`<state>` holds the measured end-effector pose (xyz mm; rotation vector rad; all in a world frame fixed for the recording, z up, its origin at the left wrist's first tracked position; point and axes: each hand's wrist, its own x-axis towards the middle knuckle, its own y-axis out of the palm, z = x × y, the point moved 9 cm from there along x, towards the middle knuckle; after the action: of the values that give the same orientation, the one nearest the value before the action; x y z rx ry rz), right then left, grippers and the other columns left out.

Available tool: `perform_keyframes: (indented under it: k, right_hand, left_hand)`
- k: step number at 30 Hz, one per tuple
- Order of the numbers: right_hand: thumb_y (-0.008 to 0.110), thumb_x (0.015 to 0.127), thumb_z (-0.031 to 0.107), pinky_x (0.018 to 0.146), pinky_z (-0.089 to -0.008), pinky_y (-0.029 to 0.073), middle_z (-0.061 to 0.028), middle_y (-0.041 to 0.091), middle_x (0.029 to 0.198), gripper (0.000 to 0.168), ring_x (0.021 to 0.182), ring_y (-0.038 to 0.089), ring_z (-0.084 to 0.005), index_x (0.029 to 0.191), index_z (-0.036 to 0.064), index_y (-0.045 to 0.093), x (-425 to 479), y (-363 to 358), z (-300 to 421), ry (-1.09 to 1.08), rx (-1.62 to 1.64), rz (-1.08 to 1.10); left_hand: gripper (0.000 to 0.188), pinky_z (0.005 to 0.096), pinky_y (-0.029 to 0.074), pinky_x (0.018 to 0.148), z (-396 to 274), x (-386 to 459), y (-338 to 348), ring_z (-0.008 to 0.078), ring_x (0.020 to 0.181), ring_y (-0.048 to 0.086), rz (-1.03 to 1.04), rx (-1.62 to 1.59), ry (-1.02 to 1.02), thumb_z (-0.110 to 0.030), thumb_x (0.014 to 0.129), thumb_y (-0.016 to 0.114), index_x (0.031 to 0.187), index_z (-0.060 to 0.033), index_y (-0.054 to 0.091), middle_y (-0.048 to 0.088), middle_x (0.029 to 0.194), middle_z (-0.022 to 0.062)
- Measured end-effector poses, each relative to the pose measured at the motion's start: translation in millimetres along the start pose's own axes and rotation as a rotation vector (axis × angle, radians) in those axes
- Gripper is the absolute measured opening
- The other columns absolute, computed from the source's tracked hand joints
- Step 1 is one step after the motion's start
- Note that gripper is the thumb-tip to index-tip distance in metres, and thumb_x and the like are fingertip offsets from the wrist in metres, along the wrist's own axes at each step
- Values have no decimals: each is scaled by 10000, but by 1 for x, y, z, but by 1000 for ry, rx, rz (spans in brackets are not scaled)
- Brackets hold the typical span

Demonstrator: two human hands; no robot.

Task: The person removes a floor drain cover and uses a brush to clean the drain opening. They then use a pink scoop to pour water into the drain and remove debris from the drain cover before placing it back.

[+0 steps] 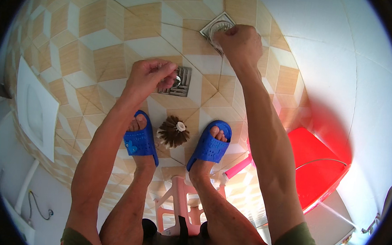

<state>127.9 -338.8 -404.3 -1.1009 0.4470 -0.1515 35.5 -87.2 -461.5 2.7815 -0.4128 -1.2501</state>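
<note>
My left hand is over a square metal drain cover, its thumb and fingers pinched together beside a shiny round part at the cover's middle. Whether it grips that part is unclear. Farther off, my right hand is curled over the edge of a square floor drain with a round opening. Its fingertips are hidden, and a clear, glassy-looking patch shows beneath them. Between my blue slippers stands a round brush head with brown bristles.
A squat toilet is at left, near a white pipe and thin hose. Behind my feet are a pink plastic stool and a pink handle. Water runs from a tap towards a red bucket at right.
</note>
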Motion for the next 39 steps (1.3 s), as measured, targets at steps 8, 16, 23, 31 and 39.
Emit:
perform_keyframes:
  k: [8,16,23,31,39]
  right_hand:
    - [720,763,199,622,-448,542,-183,692,740,164,705,687,-383,749,37,698,-95,-31,62,-341,61,115]
    - [740,767,80,618,-391,535,-157,693,770,123,658,675,-305,830,-6,679,-144,-103,84,-213,501,212]
    - [706,894,40,603,-222,484,-9,635,746,86,687,583,-41,888,-22,646,-223,-295,129,148,763,215]
    - [681,805,-83,725,-366,582,-144,685,947,270,864,686,-341,1049,32,687,-318,-509,262,-358,243,-128]
    - [573,799,-144,720,-315,558,-148,705,964,215,858,709,-275,940,-27,685,-442,-680,250,-124,626,-495]
  left_hand:
    - [375,350,607,833,-27,6,56,160,957,702,211,-524,-25,-362,1054,571,1128,-10,680,724,1060,82]
    - [358,320,601,827,-95,-84,61,120,907,703,207,-320,-27,-338,1060,569,1067,-8,707,732,1010,61]
    - [327,278,589,726,-195,-209,81,101,787,699,108,-322,-48,-344,1052,585,1056,-46,720,741,937,25]
    - [319,351,610,816,-325,-357,152,173,914,721,262,-433,-71,-309,1051,585,1114,-12,683,740,1020,88]
    - [302,328,607,784,-433,-510,229,181,911,722,465,-381,-86,-299,1056,573,1081,-18,679,736,1028,94]
